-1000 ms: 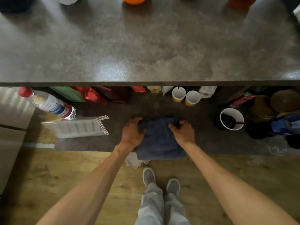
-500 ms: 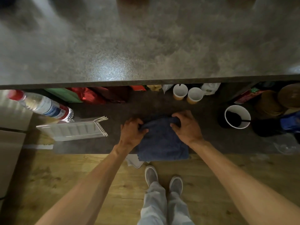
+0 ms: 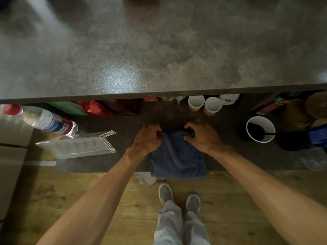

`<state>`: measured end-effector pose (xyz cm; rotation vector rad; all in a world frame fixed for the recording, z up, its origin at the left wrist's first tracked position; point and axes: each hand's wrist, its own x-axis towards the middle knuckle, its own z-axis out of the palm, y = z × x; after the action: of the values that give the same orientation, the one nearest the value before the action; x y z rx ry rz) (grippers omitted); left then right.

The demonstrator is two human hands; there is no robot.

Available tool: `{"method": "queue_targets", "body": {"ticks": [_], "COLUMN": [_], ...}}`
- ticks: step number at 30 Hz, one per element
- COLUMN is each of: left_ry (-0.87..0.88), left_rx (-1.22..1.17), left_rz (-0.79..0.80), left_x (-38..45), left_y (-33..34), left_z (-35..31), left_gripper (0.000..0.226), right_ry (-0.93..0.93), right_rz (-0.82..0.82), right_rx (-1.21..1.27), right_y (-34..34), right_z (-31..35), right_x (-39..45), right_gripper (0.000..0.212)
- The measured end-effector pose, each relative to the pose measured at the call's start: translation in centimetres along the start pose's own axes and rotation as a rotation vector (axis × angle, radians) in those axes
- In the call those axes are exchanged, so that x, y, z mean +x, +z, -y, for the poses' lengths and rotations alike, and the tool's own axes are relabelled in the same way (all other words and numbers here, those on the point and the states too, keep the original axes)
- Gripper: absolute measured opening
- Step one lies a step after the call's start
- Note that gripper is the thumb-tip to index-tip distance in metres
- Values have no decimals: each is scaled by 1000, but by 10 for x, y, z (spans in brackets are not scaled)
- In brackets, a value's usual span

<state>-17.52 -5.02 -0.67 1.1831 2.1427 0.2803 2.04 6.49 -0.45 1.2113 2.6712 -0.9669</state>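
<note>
Head view: blue cloth (image 3: 177, 160) lies on dark lower shelf (image 3: 231, 156) above wooden floor (image 3: 70, 200).

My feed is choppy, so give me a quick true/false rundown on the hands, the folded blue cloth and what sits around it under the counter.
1. Both hands grip the far edge of the folded dark blue cloth. True: the left hand and right hand curl onto it.
2. The cloth lies on the wooden floor. False: it lies on the dark lower shelf.
3. The clear plastic bottle with a red cap is left of the cloth. True.
4. The two small cups lie tipped over. False: both small white paper cups stand upright.
5. The larger cup is empty. False: the large white cup holds something dark.
</note>
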Motion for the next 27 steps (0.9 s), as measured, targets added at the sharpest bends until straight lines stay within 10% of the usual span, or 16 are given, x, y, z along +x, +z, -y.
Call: {"method": "queue_targets", "body": {"ticks": [13, 27], "left_ry": [11, 269], "left_rx": [-17, -14], "left_rz": [5, -133], "left_x": [4, -108], "left_y": [-4, -6], "left_z": [-2, 1], "left_gripper": [22, 28], "right_ry": [314, -45], "right_rz": [23, -153], "right_rx": [212, 119], "right_y": [1, -31], "right_z": [-15, 6], "right_x": [2, -116], "right_gripper": [14, 25]}}
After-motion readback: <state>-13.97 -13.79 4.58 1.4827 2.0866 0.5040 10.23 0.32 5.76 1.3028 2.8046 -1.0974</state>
